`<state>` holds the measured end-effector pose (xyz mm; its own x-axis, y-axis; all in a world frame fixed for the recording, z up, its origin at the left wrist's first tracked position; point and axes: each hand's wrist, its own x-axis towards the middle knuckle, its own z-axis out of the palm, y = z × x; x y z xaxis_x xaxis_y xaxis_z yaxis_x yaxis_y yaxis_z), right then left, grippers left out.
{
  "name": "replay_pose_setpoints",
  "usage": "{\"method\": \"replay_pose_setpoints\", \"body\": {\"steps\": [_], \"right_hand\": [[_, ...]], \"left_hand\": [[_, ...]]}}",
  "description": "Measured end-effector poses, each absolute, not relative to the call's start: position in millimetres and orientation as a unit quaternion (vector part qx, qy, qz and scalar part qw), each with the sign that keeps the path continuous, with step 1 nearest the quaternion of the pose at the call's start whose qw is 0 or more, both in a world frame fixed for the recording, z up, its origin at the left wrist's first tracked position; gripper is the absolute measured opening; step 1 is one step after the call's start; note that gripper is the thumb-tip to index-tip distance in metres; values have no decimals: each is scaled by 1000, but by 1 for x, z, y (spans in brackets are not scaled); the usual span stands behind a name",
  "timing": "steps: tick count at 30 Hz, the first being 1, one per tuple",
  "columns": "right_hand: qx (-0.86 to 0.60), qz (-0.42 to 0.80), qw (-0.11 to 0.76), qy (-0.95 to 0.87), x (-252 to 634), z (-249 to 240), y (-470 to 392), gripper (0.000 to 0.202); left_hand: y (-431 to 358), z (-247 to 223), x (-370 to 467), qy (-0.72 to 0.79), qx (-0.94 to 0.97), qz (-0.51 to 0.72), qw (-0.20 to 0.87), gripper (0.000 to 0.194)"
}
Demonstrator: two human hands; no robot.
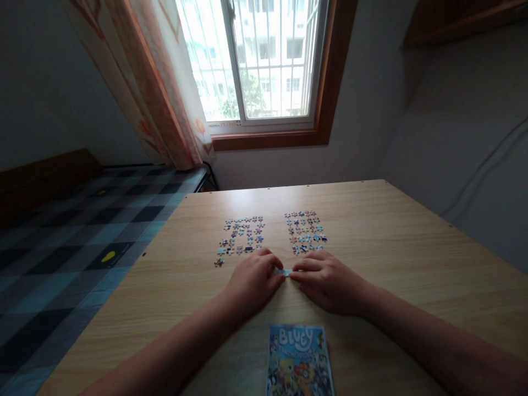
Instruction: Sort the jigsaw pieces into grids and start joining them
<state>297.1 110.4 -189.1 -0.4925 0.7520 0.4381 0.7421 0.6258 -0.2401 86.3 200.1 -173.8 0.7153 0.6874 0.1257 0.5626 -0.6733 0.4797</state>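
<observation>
Over the middle of the wooden table point(363, 220), my left hand point(256, 273) and my right hand point(325, 276) meet fingertip to fingertip. Both are closed on small light-blue jigsaw puzzle pieces point(285, 272) that show in the gap between them. Whether the pieces are joined cannot be made out, as my fingers cover most of them. Beyond my left hand lie loose puzzle pieces point(241, 234) in uneven rows, with a small clump of pieces point(219, 263) at their near left. A second block of loose pieces point(305, 231) is spread in rows beyond my right hand.
A picture card marked "BLUEY" point(300, 360) lies near me between my forearms. Left of the table is a bed with a checked cover point(119, 220). A curtain point(152, 93) hangs beside the barred window point(272, 66), and a wooden shelf point(466, 25) is at upper right.
</observation>
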Motion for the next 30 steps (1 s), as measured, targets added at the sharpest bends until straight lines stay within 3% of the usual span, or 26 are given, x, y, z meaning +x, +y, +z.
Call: {"method": "replay_pose_setpoints", "body": {"steps": [6, 22, 30], "right_hand": [[-437, 8, 247, -865, 298, -191, 110, 27], [-435, 7, 256, -863, 298, -189, 111, 27], [-479, -31, 327, -814, 311, -195, 110, 21]], "left_hand": [[202, -179, 78, 287, 913, 201, 208, 11], [199, -179, 79, 213, 950, 198, 113, 16], [198, -181, 75, 258, 928, 228, 144, 18]]}}
